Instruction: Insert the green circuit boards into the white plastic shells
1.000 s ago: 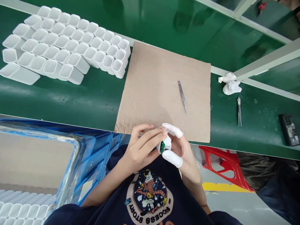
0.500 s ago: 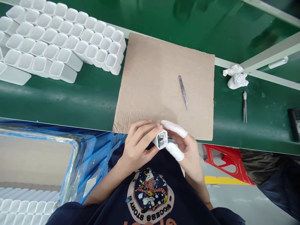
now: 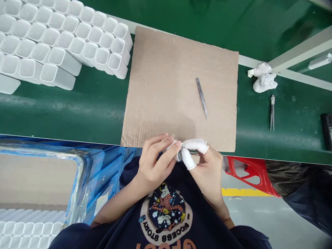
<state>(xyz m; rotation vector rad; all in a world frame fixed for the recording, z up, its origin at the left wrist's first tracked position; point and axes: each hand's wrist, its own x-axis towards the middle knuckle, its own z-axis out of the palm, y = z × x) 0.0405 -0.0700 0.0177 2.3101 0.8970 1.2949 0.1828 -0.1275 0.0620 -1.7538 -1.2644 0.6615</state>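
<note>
My left hand (image 3: 155,162) is wrapped round a small white plastic housing (image 3: 174,144) at the near edge of the brown cardboard sheet (image 3: 171,69). My right hand (image 3: 204,166), with white finger cots on thumb and forefinger, pinches the housing's open end, covering what is inside it. Both hands meet just above my chest. A pair of metal tweezers (image 3: 202,98) lies on the cardboard, a hand's width beyond my fingers.
Several empty white housings (image 3: 64,38) stand packed in rows on the green belt (image 3: 77,103) at the far left. A blue crate (image 3: 98,183) holds more at the near left. White wads (image 3: 263,77), a second tool (image 3: 271,112) and a red stool (image 3: 249,176) lie to the right.
The green circuit board seen in the housing's open end a second ago is now hidden under my right fingertips. My right thumb and forefinger have closed onto the housing.
</note>
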